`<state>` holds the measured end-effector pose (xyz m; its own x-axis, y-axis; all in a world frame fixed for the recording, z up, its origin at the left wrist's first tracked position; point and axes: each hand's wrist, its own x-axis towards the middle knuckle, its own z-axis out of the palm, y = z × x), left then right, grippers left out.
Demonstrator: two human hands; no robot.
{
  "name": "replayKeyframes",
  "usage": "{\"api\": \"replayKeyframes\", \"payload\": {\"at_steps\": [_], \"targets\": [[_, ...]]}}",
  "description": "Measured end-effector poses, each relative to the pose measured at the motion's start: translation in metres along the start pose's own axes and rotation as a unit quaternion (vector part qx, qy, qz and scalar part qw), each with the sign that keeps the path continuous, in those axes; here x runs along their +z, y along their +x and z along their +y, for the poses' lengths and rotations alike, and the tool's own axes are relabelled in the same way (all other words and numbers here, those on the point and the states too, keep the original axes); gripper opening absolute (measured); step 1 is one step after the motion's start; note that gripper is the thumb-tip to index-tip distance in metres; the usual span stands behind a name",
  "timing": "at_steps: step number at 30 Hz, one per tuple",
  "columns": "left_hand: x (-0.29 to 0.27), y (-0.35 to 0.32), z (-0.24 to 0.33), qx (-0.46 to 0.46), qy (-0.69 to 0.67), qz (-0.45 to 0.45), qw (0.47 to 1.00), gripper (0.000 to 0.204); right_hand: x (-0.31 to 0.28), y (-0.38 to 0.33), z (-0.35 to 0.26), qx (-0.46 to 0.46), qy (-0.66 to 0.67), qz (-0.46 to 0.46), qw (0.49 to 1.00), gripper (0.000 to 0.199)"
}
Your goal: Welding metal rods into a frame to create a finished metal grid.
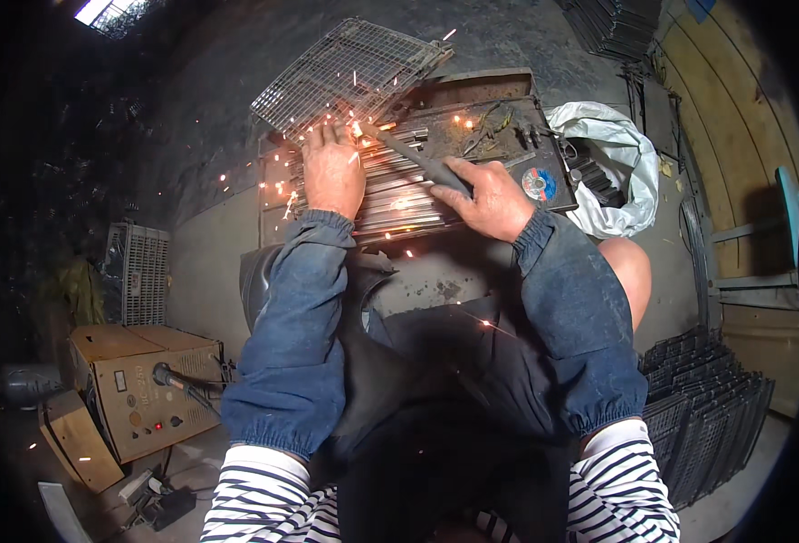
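Observation:
My right hand (494,199) is closed around the dark handle of a welding torch (417,161), which slants up and left to its tip. Bright sparks fly from that tip, at the near edge of a metal wire grid (354,72). Just left of the sparks, my left hand (334,176) has its fingers closed on this near edge; the fingertips are partly hidden in the glare. Beneath both hands, several shiny metal rods (404,195) lie side by side on a worktop. The grid extends away past the worktop's far side.
Right of the rods are a blue-and-red disc (539,185) and a white sack (639,163) of dark metal pieces. Stacked black grids (703,407) stand at lower right. A yellowish welding machine (146,389) with a cable sits at lower left, a light crate (135,276) behind it.

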<state>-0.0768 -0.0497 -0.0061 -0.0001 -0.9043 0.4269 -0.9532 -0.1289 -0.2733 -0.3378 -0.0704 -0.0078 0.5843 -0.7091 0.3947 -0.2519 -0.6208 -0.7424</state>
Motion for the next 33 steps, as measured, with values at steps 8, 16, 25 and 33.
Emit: {"api": "replayKeyframes", "payload": {"at_steps": [8,16,25,33], "targets": [[-0.045,0.017,0.018,-0.014,-0.246,0.074,0.966,0.05,-0.036,-0.022,-0.005,0.093,-0.033,0.041,0.994,0.044],[-0.043,0.022,0.006,0.048,-0.161,-0.12,0.978,0.064,-0.048,-0.038,0.003,0.107,-0.073,0.026,0.991,0.05],[-0.043,0.025,0.017,0.053,-0.128,-0.1,0.985,0.067,-0.039,-0.04,0.01,0.055,-0.094,0.036,0.993,0.052],[-0.058,0.032,0.02,0.042,-0.112,-0.255,0.959,0.045,-0.04,-0.034,0.009,0.055,-0.029,0.018,0.998,0.045]]}}
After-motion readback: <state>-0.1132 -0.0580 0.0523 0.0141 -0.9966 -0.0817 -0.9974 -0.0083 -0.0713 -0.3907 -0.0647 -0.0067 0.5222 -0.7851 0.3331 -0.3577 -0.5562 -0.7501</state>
